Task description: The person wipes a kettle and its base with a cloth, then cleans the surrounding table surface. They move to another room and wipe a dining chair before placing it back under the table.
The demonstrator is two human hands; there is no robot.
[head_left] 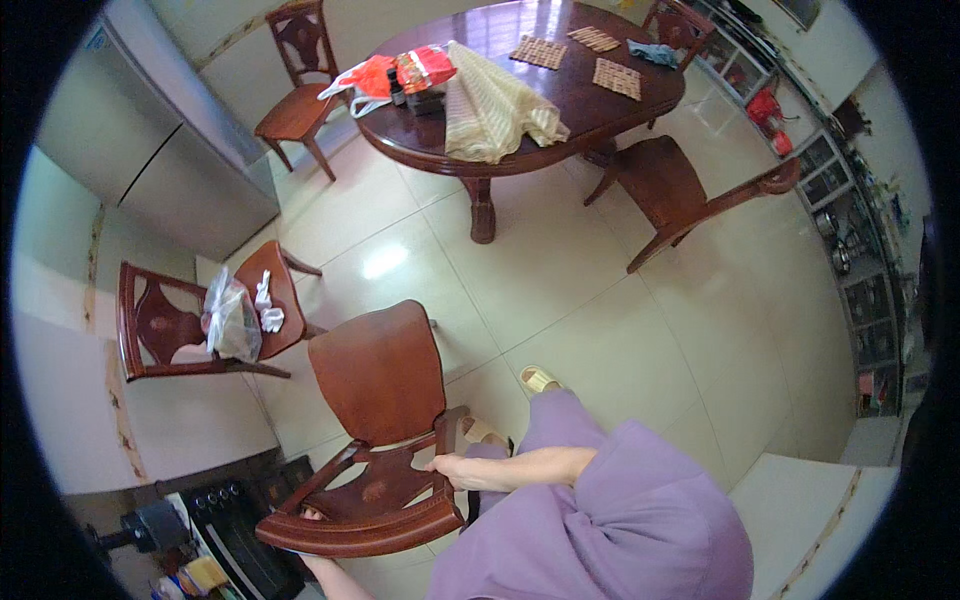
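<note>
In front of me is a dark reddish-brown wooden chair, its backrest toward me and its seat pointing away. My right hand is closed round the right upright of the backrest. Low on the left, my left hand grips the backrest near its curved top rail, which hides most of that hand; only fingertips show through the opening. I cannot tell whether the chair's legs touch the floor.
A similar chair at the left bears a plastic bag. Ahead stands an oval table with a striped cloth, red bags and woven mats. An oven is at lower left, a fridge at far left, another chair right of the table.
</note>
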